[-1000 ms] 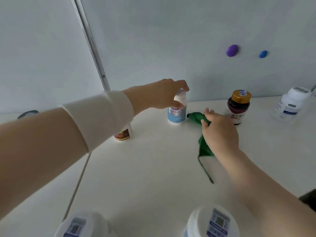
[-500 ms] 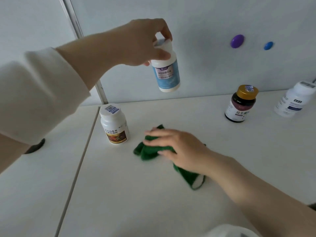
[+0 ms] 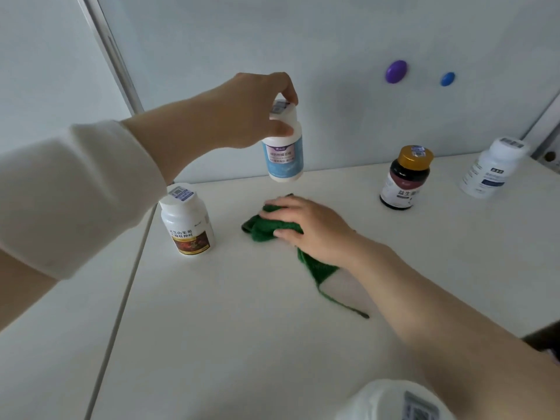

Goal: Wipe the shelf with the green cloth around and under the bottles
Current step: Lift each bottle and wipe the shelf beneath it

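Note:
My left hand (image 3: 242,113) grips the cap of a white bottle with a light blue label (image 3: 283,153) and holds it in the air above the white shelf (image 3: 242,328). Directly below it, my right hand (image 3: 309,228) presses flat on the bunched green cloth (image 3: 262,227), whose tail trails back under my wrist. A white bottle with a brown and yellow label (image 3: 188,222) stands to the left of the cloth. A dark bottle with a gold cap (image 3: 404,177) stands to the right, by the back wall.
Another white bottle with a dark blue label (image 3: 492,168) stands at the far right. The white cap of a near bottle (image 3: 394,401) shows at the bottom edge. A seam (image 3: 121,313) runs down the shelf on the left. Two magnets, purple (image 3: 395,71) and blue (image 3: 447,78), stick to the wall.
My left hand lifted the blue-label bottle off the shelf and keeps it raised. My right hand slid the green cloth left onto the spot beneath the raised bottle.

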Tool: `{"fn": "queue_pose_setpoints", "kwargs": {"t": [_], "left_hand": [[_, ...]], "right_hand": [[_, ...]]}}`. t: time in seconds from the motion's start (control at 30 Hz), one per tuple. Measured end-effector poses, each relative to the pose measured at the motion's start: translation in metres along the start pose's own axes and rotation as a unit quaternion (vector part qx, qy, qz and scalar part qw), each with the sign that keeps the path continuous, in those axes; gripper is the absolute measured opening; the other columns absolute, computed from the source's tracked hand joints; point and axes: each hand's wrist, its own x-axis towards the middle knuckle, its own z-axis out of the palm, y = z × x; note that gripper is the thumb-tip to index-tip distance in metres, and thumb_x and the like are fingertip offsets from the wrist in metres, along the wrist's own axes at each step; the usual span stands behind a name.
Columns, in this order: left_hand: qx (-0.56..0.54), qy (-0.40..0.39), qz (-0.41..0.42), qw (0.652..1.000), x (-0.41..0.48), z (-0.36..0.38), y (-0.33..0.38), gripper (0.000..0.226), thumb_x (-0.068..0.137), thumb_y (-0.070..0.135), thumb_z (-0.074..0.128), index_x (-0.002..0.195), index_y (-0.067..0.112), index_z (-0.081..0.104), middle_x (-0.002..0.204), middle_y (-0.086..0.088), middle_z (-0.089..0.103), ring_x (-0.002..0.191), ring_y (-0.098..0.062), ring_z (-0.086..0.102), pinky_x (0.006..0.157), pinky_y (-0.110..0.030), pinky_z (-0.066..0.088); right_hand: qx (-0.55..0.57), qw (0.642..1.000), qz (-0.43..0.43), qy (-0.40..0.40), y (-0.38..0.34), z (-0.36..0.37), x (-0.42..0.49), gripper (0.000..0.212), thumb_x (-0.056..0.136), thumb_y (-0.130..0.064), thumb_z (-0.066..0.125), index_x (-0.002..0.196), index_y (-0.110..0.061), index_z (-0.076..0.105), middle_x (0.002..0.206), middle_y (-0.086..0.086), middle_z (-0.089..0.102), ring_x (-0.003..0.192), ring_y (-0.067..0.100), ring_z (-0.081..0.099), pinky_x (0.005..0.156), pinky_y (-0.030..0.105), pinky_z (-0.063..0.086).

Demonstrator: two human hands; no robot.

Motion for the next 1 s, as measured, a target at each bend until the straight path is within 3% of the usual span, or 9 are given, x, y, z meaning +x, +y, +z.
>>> {"fn": "queue_pose_setpoints", "kwargs": {"t": [0.07,0.17,0.27,0.33,0.4,0.47,0.63,0.83,1.0], "left_hand": [[-0.005,-0.009,0.005,1.000,0.001,0.006,0.004,0.037,0.086,0.028,0.057,0.122,0.026,0.047,0.121,-0.009,0.054,0.083,-0.026,0.053,0.074,-0.036,0.045],[-0.002,-0.027,0.016,1.000,0.001,0.018,0.012,0.037,0.086,0.028,0.057,0.122,0.026,0.047,0.120,-0.008,0.054,0.087,-0.026,0.051,0.073,-0.036,0.043],[0.017,-0.050,0.033,0.998,-0.003,0.031,0.018,0.037,0.087,0.030,0.057,0.123,0.026,0.047,0.120,-0.009,0.055,0.091,-0.024,0.049,0.073,-0.033,0.040],[0.024,-0.059,0.042,0.997,-0.006,0.038,0.023,0.037,0.087,0.029,0.057,0.123,0.026,0.047,0.119,-0.011,0.055,0.092,-0.024,0.049,0.073,-0.034,0.042],[0.029,-0.062,0.049,0.996,-0.009,0.043,0.027,0.037,0.087,0.028,0.057,0.123,0.025,0.047,0.119,-0.012,0.055,0.092,-0.023,0.047,0.074,-0.031,0.039],[0.030,-0.069,0.051,0.996,-0.012,0.049,0.030,0.038,0.087,0.028,0.057,0.124,0.025,0.047,0.120,-0.012,0.054,0.096,-0.023,0.046,0.079,-0.032,0.038],[0.031,-0.068,0.049,0.996,-0.017,0.057,0.034,0.040,0.088,0.029,0.056,0.126,0.024,0.045,0.120,-0.012,0.052,0.096,-0.021,0.044,0.079,-0.030,0.034],[0.041,-0.038,0.040,0.998,-0.017,0.044,0.031,0.040,0.088,0.026,0.056,0.126,0.023,0.045,0.121,-0.013,0.052,0.097,-0.023,0.045,0.078,-0.032,0.035],[0.041,-0.021,0.031,0.998,-0.022,0.035,0.027,0.040,0.088,0.027,0.056,0.125,0.021,0.045,0.119,-0.015,0.054,0.097,-0.026,0.047,0.077,-0.033,0.038]], "right_hand": [[0.041,0.998,-0.037,-0.035,-0.021,0.002,-0.033,0.041,0.092,-0.024,0.051,0.131,-0.031,0.048,0.147,-0.017,0.035,0.135,0.000,0.028,0.107,0.020,0.024],[0.040,0.999,-0.004,-0.025,-0.018,-0.001,-0.069,0.042,0.094,-0.022,0.047,0.134,-0.034,0.043,0.149,-0.023,0.026,0.137,-0.004,0.021,0.107,0.015,0.019],[-0.017,0.989,0.133,0.062,0.013,-0.011,-0.084,0.042,0.096,-0.018,0.040,0.137,-0.030,0.040,0.152,-0.016,0.024,0.138,0.005,0.025,0.106,0.018,0.022],[-0.074,0.959,0.241,0.131,0.035,-0.017,-0.087,0.041,0.097,-0.015,0.038,0.137,-0.023,0.040,0.151,-0.005,0.027,0.134,0.015,0.033,0.102,0.025,0.031],[-0.098,0.940,0.282,0.167,0.043,-0.019,-0.087,0.040,0.096,-0.014,0.038,0.136,-0.018,0.040,0.149,0.002,0.030,0.129,0.021,0.037,0.098,0.029,0.035],[-0.093,0.949,0.259,0.156,0.036,-0.017,-0.090,0.041,0.097,-0.016,0.037,0.138,-0.019,0.038,0.150,0.001,0.028,0.130,0.021,0.036,0.100,0.029,0.033],[-0.051,0.988,0.105,0.106,0.001,-0.002,-0.122,0.041,0.097,-0.021,0.039,0.137,-0.026,0.040,0.150,-0.009,0.028,0.137,0.011,0.029,0.106,0.020,0.026],[-0.078,0.955,0.245,0.149,0.029,-0.016,-0.094,0.041,0.097,-0.018,0.037,0.138,-0.017,0.037,0.146,0.004,0.031,0.128,0.022,0.037,0.101,0.029,0.033],[-0.036,0.989,0.100,0.101,0.005,-0.003,-0.090,0.034,0.094,-0.019,0.044,0.128,-0.024,0.049,0.143,-0.006,0.038,0.129,0.013,0.038,0.095,0.023,0.032]]}}
